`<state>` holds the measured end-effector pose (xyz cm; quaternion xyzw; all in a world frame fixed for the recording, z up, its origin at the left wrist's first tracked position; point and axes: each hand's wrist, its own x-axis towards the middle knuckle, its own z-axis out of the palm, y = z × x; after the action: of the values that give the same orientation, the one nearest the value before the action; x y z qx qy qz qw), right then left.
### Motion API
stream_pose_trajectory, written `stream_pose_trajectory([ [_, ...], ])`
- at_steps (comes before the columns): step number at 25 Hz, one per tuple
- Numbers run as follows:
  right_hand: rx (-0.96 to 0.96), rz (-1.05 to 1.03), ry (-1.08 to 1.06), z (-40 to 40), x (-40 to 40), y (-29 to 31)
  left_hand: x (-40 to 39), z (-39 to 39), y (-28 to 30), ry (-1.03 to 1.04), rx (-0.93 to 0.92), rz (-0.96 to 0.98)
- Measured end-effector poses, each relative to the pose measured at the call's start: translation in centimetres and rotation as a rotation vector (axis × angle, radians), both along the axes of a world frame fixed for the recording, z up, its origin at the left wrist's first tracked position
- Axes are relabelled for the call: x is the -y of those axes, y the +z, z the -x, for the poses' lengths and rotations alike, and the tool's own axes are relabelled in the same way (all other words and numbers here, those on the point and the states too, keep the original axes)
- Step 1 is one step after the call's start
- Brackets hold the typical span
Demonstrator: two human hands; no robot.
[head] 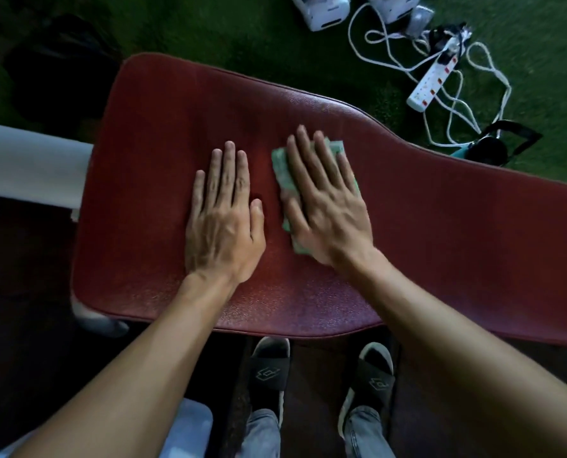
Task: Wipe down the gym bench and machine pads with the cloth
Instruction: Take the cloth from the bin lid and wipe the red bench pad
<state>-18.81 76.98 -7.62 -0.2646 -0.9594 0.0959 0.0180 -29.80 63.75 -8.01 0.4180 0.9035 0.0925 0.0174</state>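
Head view: bench (440, 233) pad.
Right hand (328, 206): fingers flat, pressing cloth (280, 166).
Left hand (224, 213): fingers splayed, empty.
Risk: unpinched cloth may bunch or slip mid-stroke.

**One head-worn view, looking steeply down**

A single wide-angle camera sits on the person's head and faces forward and down, close above the red table (308, 292). Both forearms enter from 6 o'clock. The feet in black slides (268, 375) show directly below, at 6 o'clock. Green floor (242, 24) fills the frame toward 12 o'clock, with a white power strip (432, 82) at 1 o'clock. Edges bend from lens distortion.
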Motion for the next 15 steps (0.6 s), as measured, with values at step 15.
stream_pose_trajectory([
  [15,0.004,-0.037,-0.003,9.0,4.6,0.7,6.7,6.2,1.3,0.126,-0.026,0.018],
])
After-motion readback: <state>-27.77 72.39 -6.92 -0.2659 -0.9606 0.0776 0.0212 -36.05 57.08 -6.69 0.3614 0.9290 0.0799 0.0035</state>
